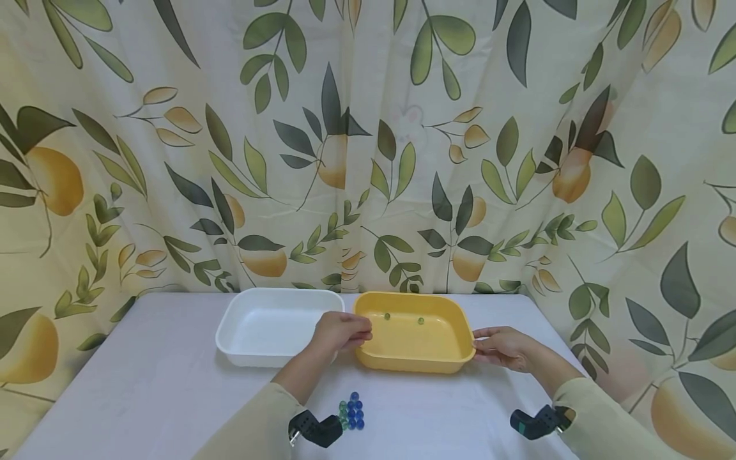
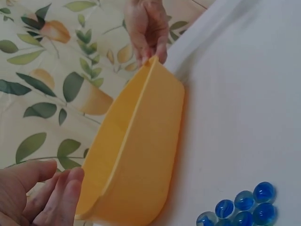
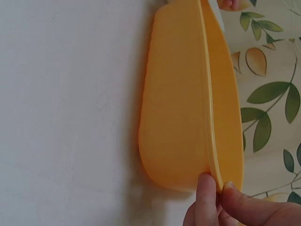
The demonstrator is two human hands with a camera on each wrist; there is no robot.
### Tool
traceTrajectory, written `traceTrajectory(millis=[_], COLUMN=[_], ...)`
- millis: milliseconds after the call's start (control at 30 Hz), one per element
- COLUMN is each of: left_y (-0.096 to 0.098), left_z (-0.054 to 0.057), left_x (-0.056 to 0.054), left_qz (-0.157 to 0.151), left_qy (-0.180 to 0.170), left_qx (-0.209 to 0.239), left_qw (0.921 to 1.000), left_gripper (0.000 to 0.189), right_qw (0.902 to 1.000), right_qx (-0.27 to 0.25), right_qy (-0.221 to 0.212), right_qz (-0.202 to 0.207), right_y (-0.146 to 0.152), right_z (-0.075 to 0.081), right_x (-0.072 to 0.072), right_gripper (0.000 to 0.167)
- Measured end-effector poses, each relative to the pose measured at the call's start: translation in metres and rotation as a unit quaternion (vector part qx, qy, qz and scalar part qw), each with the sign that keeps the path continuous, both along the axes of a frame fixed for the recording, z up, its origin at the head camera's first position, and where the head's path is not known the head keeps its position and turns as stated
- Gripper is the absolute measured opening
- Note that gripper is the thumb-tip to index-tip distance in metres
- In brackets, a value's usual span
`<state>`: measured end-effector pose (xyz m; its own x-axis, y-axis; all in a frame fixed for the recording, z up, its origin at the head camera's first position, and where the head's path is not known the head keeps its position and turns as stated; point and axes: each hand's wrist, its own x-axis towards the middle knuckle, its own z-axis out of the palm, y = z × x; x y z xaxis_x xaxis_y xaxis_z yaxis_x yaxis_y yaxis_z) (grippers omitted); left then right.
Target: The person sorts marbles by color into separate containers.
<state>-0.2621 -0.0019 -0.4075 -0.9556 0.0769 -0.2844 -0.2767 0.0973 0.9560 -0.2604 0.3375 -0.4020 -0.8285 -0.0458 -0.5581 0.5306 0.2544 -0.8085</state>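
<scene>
A yellow tray [image 1: 414,365] stands on the white-covered table, with two small greenish marbles [image 1: 421,321] inside. My right hand [image 1: 506,348] pinches its right rim, the thumb on the inner side and fingers outside in the right wrist view. At the opposite end is my left hand [image 1: 342,330], its fingertips right at the tray's left rim. In the left wrist view the left thumb [image 2: 40,172] stands apart from the rim, and the loosely bent fingers [image 2: 70,193] hide that end of it. Nothing shows between them.
A white tray [image 1: 230,348] sits to the left, partly behind my left forearm. Nearer the front, blue marbles [image 1: 355,414] and green marbles [image 1: 343,409] lie grouped beside my left wrist camera [image 1: 316,428]. A leaf-patterned curtain [image 1: 379,160] hangs behind the table.
</scene>
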Motion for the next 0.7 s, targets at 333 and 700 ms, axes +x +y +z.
traceTrajectory(millis=[333, 700], left_y=[-0.015, -0.041], left_z=[-0.002, -0.022], left_x=[0.020, 0.042], left_qz=[-0.026, -0.055], left_qy=[-0.018, -0.028], left_qx=[-0.027, -0.039], left_qw=[0.9991, 0.9973], left_gripper=[0.034, 0.030], right_qw=[0.9999, 1.0000], right_qx=[0.004, -0.004], right_qy=[-0.001, 0.003], right_qz=[-0.010, -0.007], right_y=[0.000, 0.001], right_z=[-0.002, -0.003], right_x=[0.000, 0.002], right_gripper=[0.057, 0.055])
